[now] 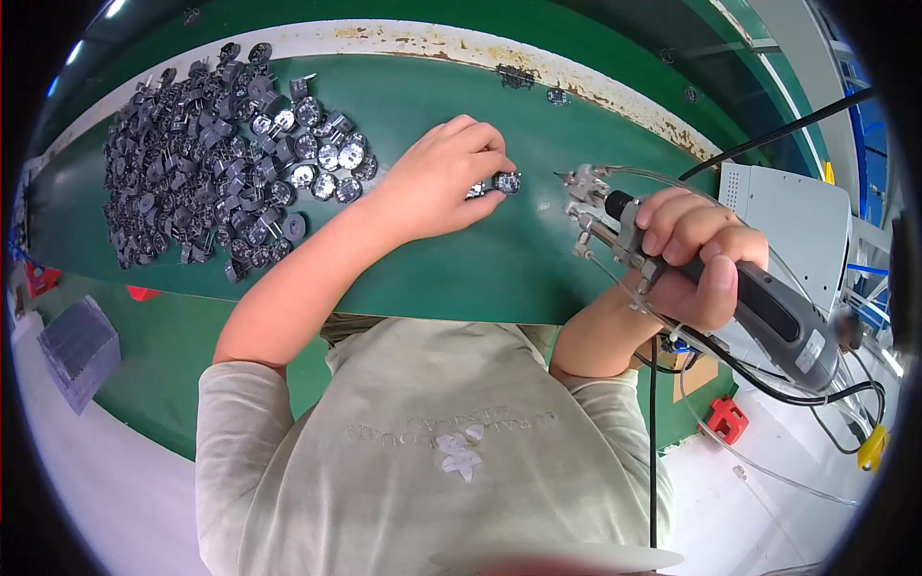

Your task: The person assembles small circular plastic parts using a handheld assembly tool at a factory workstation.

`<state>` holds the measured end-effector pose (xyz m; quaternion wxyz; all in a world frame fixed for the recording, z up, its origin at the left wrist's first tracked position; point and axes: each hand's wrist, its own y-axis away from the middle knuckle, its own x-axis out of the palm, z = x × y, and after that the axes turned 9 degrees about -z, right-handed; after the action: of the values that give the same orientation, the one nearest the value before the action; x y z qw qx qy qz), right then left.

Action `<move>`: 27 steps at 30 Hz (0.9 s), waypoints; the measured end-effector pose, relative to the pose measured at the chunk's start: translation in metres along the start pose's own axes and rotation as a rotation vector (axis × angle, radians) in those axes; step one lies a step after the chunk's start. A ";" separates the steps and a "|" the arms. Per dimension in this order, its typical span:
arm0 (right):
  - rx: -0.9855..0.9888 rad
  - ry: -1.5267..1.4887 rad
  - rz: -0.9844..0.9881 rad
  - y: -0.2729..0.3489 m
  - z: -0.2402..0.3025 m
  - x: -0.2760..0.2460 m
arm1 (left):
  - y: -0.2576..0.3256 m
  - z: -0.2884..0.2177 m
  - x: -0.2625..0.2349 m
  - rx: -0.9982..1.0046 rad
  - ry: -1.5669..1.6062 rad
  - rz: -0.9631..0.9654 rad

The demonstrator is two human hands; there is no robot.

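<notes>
My left hand (pixel 447 178) rests on the green tabletop, fingers curled and closed around a small dark round component (pixel 506 182). Part of another shiny piece (pixel 475 190) shows between thumb and fingers. In my right hand (pixel 696 245) is a black handheld power tool (pixel 783 322), gripped around its body. Its metal front end (pixel 588 192) carries a thin tip and clear tubes, and points left, a short gap from the component. To the left of my left forearm lies a large heap of similar dark components (pixel 197 173), some with shiny faces up and pins showing.
The green tabletop (pixel 413 274) ends in a worn white rail (pixel 423 38) along the far side. At right stands a light grey metal box (pixel 792 221). A black cable (pixel 783 134) and tubes run to the tool. A dark grey bin (pixel 82 350) sits low at left.
</notes>
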<state>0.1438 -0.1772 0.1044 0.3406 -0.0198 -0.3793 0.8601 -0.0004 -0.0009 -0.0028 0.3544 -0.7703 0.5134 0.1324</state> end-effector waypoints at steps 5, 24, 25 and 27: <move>0.008 0.003 0.007 0.000 0.005 0.004 | 0.003 0.001 -0.001 -0.001 -0.007 -0.011; 0.178 -0.148 0.070 0.008 -0.010 0.024 | 0.001 0.003 0.002 0.001 0.018 -0.023; 0.186 -0.156 0.089 0.008 -0.010 0.024 | 0.001 0.003 0.002 0.001 0.021 -0.025; 0.190 -0.159 0.087 0.009 -0.010 0.024 | 0.002 0.002 0.001 -0.002 0.021 -0.028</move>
<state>0.1231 -0.1604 0.0971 0.2720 0.0642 -0.3208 0.9050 -0.0013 -0.0006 -0.0058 0.3499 -0.7792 0.5060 0.1197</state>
